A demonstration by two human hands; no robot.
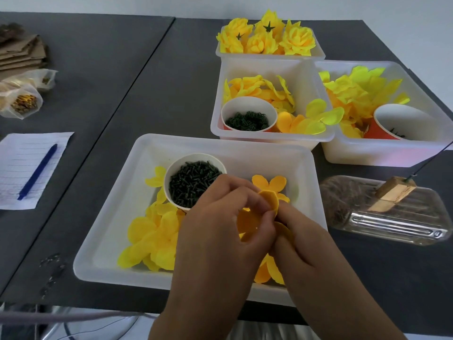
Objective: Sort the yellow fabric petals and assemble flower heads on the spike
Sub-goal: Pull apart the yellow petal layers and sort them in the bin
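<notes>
Both hands pinching orange petals over the near tray.

Left hand (220, 217) and right hand (301, 241) meet above the near white tray (107, 241) — fingers curled, gripping a small stack of orange fabric petals (269, 202) between them. Loose yellow petals (152, 239) lie in the tray's near-left part, beside a paper cup (193, 180) of dark green pieces. The spike (431, 160) stands in a wooden block (392, 195) to the right — well apart from the hands.

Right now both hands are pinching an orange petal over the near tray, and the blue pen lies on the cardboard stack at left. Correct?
Not quite. The head view shows the blue pen lying on the lined paper, not the cardboard stack. The rest holds: left hand and right hand pinch the orange petal over the near tray.
</notes>
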